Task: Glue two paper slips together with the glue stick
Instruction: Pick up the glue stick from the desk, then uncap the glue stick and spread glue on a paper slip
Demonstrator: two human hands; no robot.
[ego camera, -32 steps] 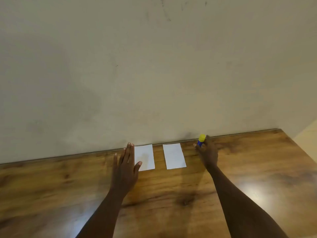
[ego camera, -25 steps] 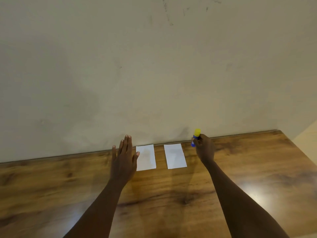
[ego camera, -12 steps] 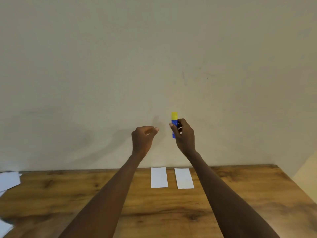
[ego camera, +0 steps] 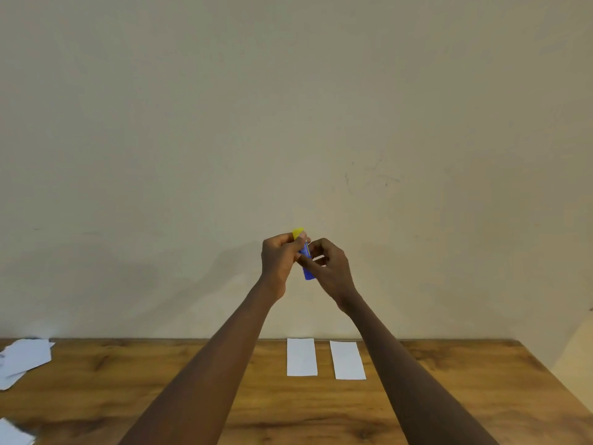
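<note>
Both hands are raised in front of the wall, well above the table. The glue stick (ego camera: pixel 307 266), blue with a yellow cap, is held between them, tilted slightly. My right hand (ego camera: pixel 330 268) grips its blue body. My left hand (ego camera: pixel 278 263) pinches the yellow cap at the top. Two white paper slips lie flat side by side on the wooden table (ego camera: pixel 449 396) near the wall: the left slip (ego camera: pixel 302 357) and the right slip (ego camera: pixel 348 360), with a narrow gap between them.
More white paper sheets (ego camera: pixel 24 358) lie at the table's far left edge, and another piece (ego camera: pixel 12 433) shows at the bottom left corner. The plain wall stands right behind the table. The table's right edge runs diagonally at the lower right.
My right hand lifted the glue stick from the table up in front of the wall. My left hand left the table, rose and closed on the yellow cap. The camera tilted up.
</note>
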